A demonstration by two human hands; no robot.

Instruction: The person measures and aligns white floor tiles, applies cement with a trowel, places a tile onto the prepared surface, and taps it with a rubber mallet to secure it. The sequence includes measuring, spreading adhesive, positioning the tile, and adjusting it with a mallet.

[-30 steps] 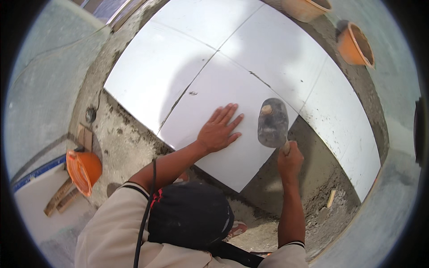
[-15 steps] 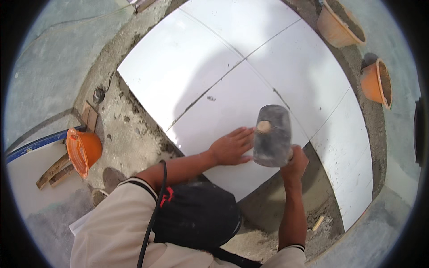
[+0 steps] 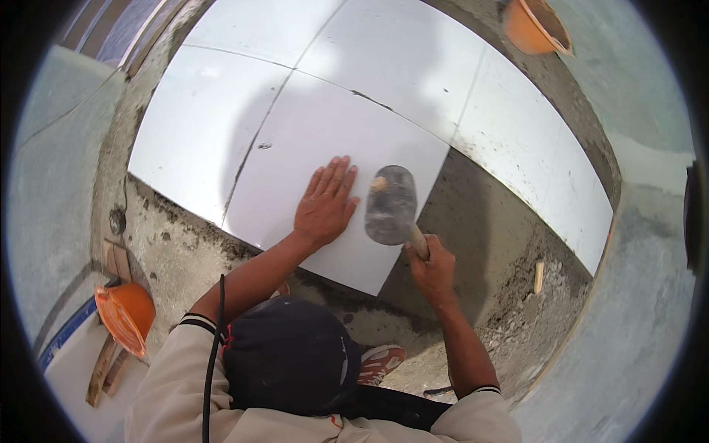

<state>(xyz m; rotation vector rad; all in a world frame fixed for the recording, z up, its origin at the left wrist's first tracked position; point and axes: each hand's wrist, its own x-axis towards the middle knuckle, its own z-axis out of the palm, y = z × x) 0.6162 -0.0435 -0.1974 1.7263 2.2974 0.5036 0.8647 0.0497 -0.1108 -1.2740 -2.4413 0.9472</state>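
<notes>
My left hand point(image 3: 325, 203) lies flat on a large white floor tile point(image 3: 351, 258), its fingers stretched out toward the far side. In my right hand point(image 3: 433, 273) is the wooden handle of a rubber mallet point(image 3: 391, 214). The dark mallet head is over the right part of this tile, a little right of my left hand; whether it touches the surface I cannot tell. Other white tiles point(image 3: 391, 44) adjoin on the left and far sides, with dark joints between. Right of the tile is a bed of grey mortar point(image 3: 469, 221).
An orange bucket point(image 3: 133, 317) lies tipped at the lower left, near wooden offcuts point(image 3: 103, 373) and a blue bar point(image 3: 70, 332). Another orange bucket point(image 3: 533, 28) stands at the far right. A small wood piece point(image 3: 539, 278) lies on rubble at right. A wall point(image 3: 635, 295) bounds the right side.
The whole view has shifted and turned. My left hand has moved on the tile, its fingers now pointing away from me and farther from the mallet. The mallet stays in my right hand.
</notes>
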